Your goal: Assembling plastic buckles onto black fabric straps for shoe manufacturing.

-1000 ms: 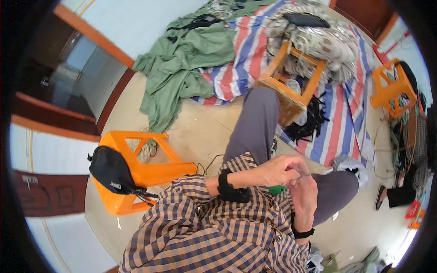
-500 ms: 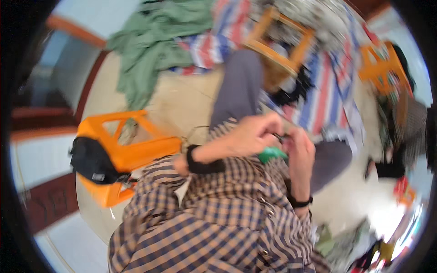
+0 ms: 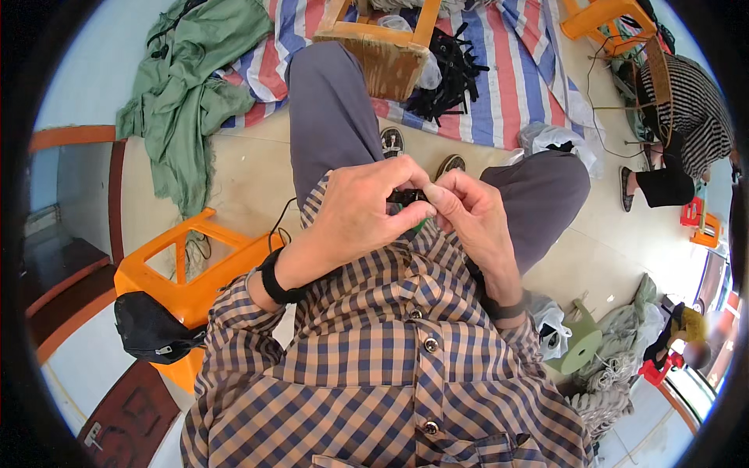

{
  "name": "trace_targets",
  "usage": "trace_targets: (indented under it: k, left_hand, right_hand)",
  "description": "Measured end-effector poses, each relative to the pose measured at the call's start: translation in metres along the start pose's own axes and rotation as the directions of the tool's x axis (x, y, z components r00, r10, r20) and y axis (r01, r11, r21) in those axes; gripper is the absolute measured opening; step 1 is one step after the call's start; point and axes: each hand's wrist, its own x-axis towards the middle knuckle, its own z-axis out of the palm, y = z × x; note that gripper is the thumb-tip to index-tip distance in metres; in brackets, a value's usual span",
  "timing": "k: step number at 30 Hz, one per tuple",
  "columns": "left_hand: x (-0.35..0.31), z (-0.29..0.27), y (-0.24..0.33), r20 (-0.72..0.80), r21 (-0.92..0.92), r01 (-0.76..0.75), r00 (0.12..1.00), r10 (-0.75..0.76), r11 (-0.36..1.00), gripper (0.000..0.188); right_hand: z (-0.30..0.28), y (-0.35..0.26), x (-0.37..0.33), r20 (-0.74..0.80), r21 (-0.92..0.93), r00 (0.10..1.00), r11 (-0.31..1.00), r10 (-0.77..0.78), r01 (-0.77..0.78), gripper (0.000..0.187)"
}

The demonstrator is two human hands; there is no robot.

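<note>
We hold a small black piece (image 3: pixel 404 197) in front of our belly, with our knees spread to either side. Our left hand (image 3: pixel 355 204) curls its thumb and forefinger around it from nine o'clock, the tips nearly together. Our right hand (image 3: pixel 473 217) comes in from three o'clock, thumb and forefinger pinched together at the piece's right end. Both hands seem clamped on it, though lightly or firmly we cannot tell.

To work it well, we would do best to let one hand hold steady while the other makes the fine movement, keeping both pinches close to the ends so that the piece cannot twist. Bringing our wrists down against our body would likely calm any shake, and opening the left fingers a little would give us a better look.

Our fingertips cover much of the piece, so its shape and any joint in it stay unclear. Just below, at six o'clock, a bit of something green (image 3: pixel 420 227) peeps out, mostly hidden. Between twelve and one o'clock, a pile of black strips (image 3: pixel 454 74) is too tangled to count, and the wooden stool (image 3: pixel 380 64) beside it is cut off at the top.
</note>
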Motion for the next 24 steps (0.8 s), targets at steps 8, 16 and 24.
trace_targets:
  k: [8, 16, 24]
  left_hand:
    - [-0.004, 0.002, 0.003, 0.057, -0.043, 0.09, 0.995, -0.088, 0.995, 0.02]
    - [-0.007, 0.006, -0.004, 0.032, -0.269, 0.181, 0.983, -0.178, 0.946, 0.018]
    - [-0.003, 0.004, -0.005, 0.067, -0.063, 0.062, 0.996, -0.058, 0.996, 0.02]
  right_hand:
    - [0.002, 0.008, -0.008, -0.028, 0.296, 0.999, 0.955, 0.017, -0.008, 0.029]
    - [0.003, 0.007, -0.008, -0.104, 0.323, 0.994, 0.944, -0.034, 0.066, 0.028]
    - [-0.003, 0.005, -0.006, 0.006, 0.103, 1.0, 0.995, -0.011, 0.01, 0.031]
